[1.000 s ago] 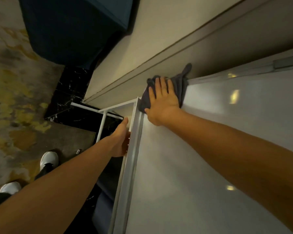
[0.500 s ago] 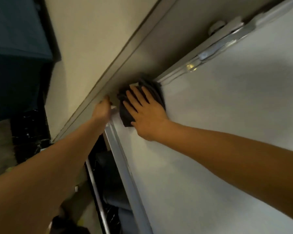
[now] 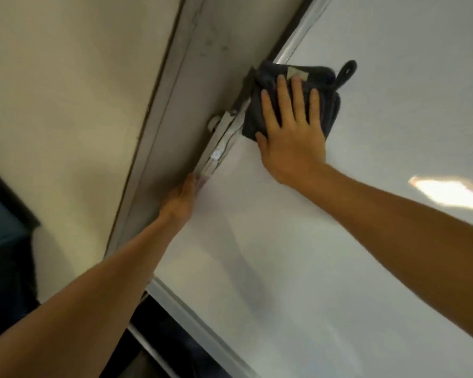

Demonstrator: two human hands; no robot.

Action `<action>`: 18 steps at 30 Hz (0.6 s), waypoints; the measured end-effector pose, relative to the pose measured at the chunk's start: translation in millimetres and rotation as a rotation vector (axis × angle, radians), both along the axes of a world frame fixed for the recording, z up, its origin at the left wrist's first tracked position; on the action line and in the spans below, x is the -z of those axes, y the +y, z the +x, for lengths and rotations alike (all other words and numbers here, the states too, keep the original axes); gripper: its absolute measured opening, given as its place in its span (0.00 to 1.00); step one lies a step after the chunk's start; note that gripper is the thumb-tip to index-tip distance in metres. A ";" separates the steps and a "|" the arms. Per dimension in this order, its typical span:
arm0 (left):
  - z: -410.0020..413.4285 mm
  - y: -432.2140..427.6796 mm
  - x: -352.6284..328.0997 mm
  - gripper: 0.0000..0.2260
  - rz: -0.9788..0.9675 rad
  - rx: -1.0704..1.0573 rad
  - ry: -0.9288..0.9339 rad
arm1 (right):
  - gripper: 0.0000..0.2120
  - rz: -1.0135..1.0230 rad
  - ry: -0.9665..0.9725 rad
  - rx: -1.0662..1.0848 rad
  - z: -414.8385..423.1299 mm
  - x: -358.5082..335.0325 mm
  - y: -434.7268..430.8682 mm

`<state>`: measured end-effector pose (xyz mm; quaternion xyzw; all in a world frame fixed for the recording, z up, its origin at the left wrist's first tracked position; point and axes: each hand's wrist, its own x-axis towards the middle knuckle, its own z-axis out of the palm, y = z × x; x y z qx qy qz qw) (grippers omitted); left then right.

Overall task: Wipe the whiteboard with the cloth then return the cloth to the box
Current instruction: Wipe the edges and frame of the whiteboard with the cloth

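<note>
A large whiteboard (image 3: 325,268) with a metal frame fills the right side of the head view. A dark grey folded cloth (image 3: 331,107) with a hanging loop lies flat against the board near its top edge. My right hand (image 3: 292,132) presses on the cloth, palm flat and fingers spread. My left hand (image 3: 182,199) grips the board's top frame rail (image 3: 221,151), its fingers curled behind the edge. The box is out of view.
A beige wall (image 3: 66,105) with a grey trim strip (image 3: 175,91) runs behind the board. A dark blue piece of furniture (image 3: 0,227) sits at the far left. The board's side frame (image 3: 191,320) and stand bar (image 3: 148,347) run along the bottom.
My right hand has slid the cloth from the board's corner along the top edge. My left hand has moved from the side frame up onto the top rail. The view has tilted upward.
</note>
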<state>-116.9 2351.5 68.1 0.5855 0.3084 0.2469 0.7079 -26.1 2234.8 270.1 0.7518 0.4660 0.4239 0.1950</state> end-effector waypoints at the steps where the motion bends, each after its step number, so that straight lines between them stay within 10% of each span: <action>1: 3.8 1.4 -14.4 0.27 0.015 0.008 0.001 | 0.34 -0.016 0.035 -0.010 -5.8 13.1 -4.4; 5: 13.0 1.1 -33.7 0.21 -0.035 -0.081 0.001 | 0.32 -0.552 0.112 -0.149 -20.8 65.1 -27.5; 13: 2.9 -10.7 -30.5 0.27 0.010 -0.139 0.144 | 0.34 -0.003 -0.031 0.077 29.6 -113.4 19.2; 18: -11.4 -21.8 -27.2 0.30 -0.036 -0.146 0.097 | 0.36 -0.144 0.106 0.007 -1.9 -21.3 7.4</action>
